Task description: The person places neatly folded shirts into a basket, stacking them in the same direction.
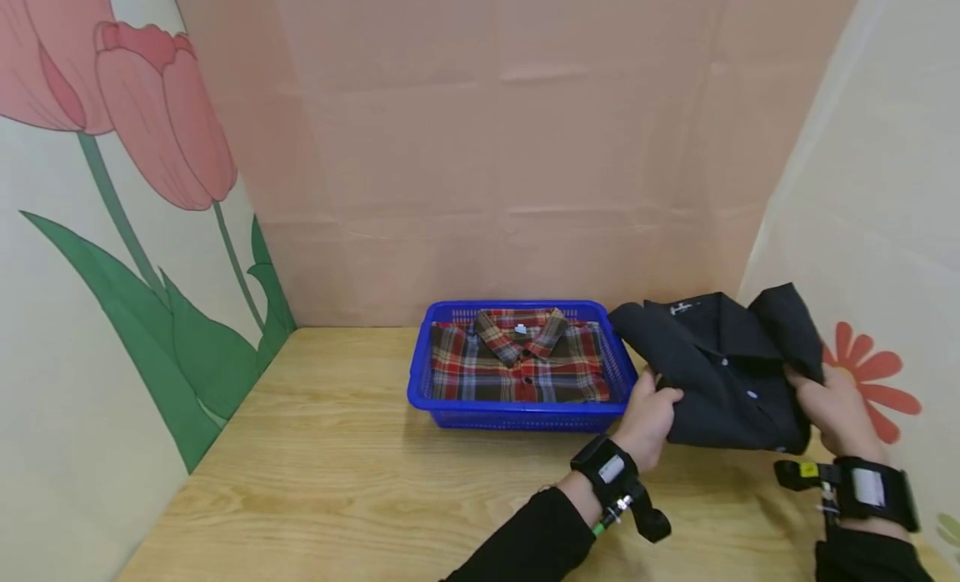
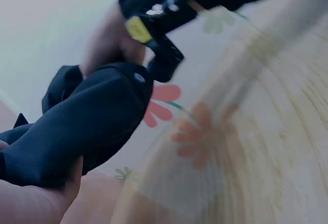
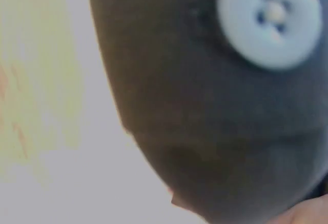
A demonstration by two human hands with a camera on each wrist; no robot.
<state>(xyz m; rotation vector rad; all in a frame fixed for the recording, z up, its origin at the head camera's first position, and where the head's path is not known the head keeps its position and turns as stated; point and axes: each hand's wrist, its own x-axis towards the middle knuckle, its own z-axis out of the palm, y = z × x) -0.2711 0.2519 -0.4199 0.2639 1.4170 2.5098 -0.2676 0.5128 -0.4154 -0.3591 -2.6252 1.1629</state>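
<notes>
A folded black shirt (image 1: 738,390) with pale buttons hangs tilted between both hands, to the right of the basket. My left hand (image 1: 649,415) grips its left edge, thumb on the front and fingers hidden behind the cloth. On the opposite edge my right hand (image 1: 842,407) holds the shirt, its fingertips hidden by the fabric. In the right wrist view a large pale button (image 3: 270,21) shows up close on the dark cloth. The left wrist view shows the shirt (image 2: 102,116) side-on, above the table's edge.
Left of the black shirt stands a blue plastic basket (image 1: 517,420) on the wooden table (image 1: 315,482). Inside it lies a folded red plaid shirt (image 1: 517,378), collar up. A brown-papered wall (image 1: 487,148) rises behind, and flower-printed walls stand on both sides.
</notes>
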